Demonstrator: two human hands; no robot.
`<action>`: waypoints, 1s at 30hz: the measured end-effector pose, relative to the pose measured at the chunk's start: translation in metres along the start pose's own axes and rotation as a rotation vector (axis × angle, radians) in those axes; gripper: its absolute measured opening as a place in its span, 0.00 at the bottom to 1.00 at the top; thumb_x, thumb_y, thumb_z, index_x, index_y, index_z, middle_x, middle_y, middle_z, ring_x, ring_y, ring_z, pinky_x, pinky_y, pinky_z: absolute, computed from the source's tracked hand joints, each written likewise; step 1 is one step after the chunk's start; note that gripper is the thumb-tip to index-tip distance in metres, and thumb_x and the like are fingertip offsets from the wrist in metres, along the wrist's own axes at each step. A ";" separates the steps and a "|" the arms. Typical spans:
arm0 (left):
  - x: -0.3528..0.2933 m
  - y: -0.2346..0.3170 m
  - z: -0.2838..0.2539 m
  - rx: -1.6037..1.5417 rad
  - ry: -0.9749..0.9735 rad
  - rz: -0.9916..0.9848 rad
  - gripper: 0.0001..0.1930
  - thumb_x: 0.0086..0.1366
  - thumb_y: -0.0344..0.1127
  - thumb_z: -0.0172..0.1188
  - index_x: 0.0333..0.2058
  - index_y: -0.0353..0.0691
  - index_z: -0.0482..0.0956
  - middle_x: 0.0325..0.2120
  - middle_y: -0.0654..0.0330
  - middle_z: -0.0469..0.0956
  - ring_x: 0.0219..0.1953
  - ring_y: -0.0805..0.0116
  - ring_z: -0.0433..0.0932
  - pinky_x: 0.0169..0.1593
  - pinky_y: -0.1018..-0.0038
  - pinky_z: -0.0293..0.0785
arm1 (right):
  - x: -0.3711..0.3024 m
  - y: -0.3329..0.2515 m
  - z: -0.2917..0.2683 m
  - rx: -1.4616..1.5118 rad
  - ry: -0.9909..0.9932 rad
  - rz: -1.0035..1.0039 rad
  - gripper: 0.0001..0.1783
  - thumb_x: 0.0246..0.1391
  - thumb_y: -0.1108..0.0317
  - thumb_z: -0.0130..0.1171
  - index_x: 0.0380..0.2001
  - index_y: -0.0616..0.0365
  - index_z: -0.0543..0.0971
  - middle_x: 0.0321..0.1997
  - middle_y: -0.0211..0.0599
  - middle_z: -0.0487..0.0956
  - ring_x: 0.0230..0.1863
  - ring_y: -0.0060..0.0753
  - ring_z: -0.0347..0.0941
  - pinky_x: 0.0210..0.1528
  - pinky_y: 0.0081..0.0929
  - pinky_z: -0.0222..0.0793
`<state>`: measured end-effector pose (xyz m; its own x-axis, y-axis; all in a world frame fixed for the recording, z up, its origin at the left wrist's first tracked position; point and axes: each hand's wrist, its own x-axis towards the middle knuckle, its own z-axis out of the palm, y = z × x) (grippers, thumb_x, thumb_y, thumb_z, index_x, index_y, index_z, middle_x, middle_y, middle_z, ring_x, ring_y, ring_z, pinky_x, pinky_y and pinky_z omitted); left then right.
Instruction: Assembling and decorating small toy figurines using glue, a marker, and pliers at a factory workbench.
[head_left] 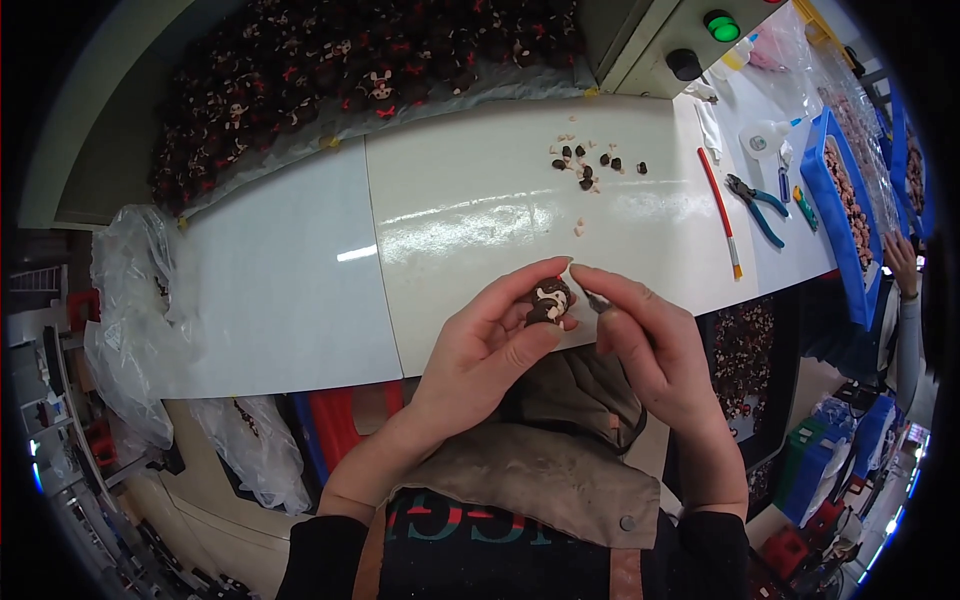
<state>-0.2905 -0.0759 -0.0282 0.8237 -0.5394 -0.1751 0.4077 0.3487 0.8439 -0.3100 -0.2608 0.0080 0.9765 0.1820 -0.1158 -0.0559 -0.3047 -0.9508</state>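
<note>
Your L hand (485, 340) pinches the doll (546, 302) btwn thumb and fingertips. Your R hand (650, 335) is just beside it; its thumb and pointer are close together by a small dark thing (597, 301), prob. pinching it, but you can't tell its shape. So the doll lies to the L of your R hand, up over the near edge of the surface (470, 240). Its long axis runs away from you, w/ the head at the far end and a bit of a lean to the R. L hand is nearer b/c it has the doll. The R pointer tip is by the head; can't tell if they touch.

Count: 1 doll in hand, 1 red brush (716, 205), 1 pliers (759, 205), 1 bottle (762, 142), 2 blue trays (848, 265). Approx. 10 dark bits (586, 184) sit past your hands, w/ pale bits (578, 228) too small to count. The doll pile (380, 85) at the back has too many to count.
</note>
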 end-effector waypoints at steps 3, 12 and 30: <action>0.000 -0.003 0.000 0.014 -0.004 0.027 0.25 0.65 0.29 0.51 0.59 0.34 0.57 0.47 0.59 0.69 0.49 0.72 0.70 0.55 0.75 0.66 | 0.000 0.001 0.004 -0.019 -0.012 -0.040 0.20 0.56 0.77 0.45 0.53 0.59 0.70 0.33 0.30 0.75 0.27 0.15 0.66 0.32 0.13 0.64; -0.002 -0.003 -0.002 0.041 -0.010 0.052 0.25 0.65 0.29 0.50 0.59 0.33 0.56 0.48 0.58 0.68 0.51 0.71 0.69 0.57 0.72 0.66 | 0.002 0.004 0.006 -0.030 -0.053 -0.073 0.20 0.55 0.78 0.47 0.53 0.58 0.70 0.41 0.35 0.76 0.30 0.17 0.69 0.35 0.16 0.68; -0.002 -0.002 -0.002 0.012 -0.003 0.026 0.24 0.64 0.23 0.49 0.59 0.34 0.57 0.45 0.59 0.69 0.47 0.76 0.71 0.52 0.80 0.66 | 0.002 0.008 0.009 -0.206 -0.015 -0.207 0.19 0.54 0.80 0.47 0.50 0.60 0.72 0.44 0.37 0.78 0.39 0.25 0.74 0.42 0.19 0.68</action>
<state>-0.2923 -0.0740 -0.0306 0.8328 -0.5324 -0.1517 0.3813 0.3530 0.8544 -0.3108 -0.2545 -0.0026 0.9595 0.2732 0.0689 0.1890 -0.4430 -0.8764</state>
